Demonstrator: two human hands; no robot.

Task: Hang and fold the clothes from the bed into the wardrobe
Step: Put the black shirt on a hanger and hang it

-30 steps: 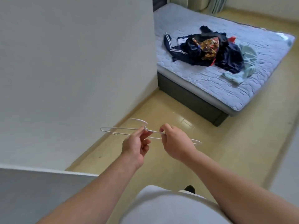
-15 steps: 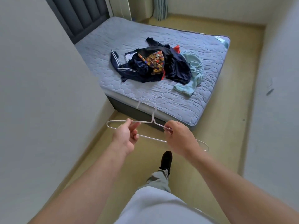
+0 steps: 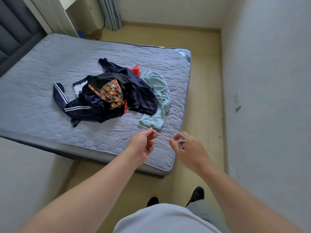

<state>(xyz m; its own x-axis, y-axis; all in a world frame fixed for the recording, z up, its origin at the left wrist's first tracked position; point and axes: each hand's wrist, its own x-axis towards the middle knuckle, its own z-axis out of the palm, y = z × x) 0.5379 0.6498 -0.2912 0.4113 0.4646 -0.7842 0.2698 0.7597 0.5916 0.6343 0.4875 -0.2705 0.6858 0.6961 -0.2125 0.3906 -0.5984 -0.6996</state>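
Observation:
A heap of clothes (image 3: 116, 95) lies in the middle of the bed (image 3: 42, 105): dark navy garments with white stripes, a patterned orange piece, a bit of red, and a light blue garment (image 3: 158, 105) at the right. My left hand (image 3: 143, 145) pinches the bar of a thin white wire hanger (image 3: 161, 134) over the bed's near right corner. My right hand (image 3: 188, 152) holds the same hanger at its hook end. The hanger is blurred and lies nearly edge-on.
Grey walls close in on the left (image 3: 25, 182) and right (image 3: 269, 81). A strip of yellow floor (image 3: 205, 98) runs between bed and right wall. A dark padded headboard (image 3: 15, 34) and curtains (image 3: 111, 14) stand at the back. My feet (image 3: 195, 195) are on the floor.
I have walked up to the bed, which now fills the view. The hanger has turned from broadside to nearly edge-on, and my right hand has shifted to its hook end.

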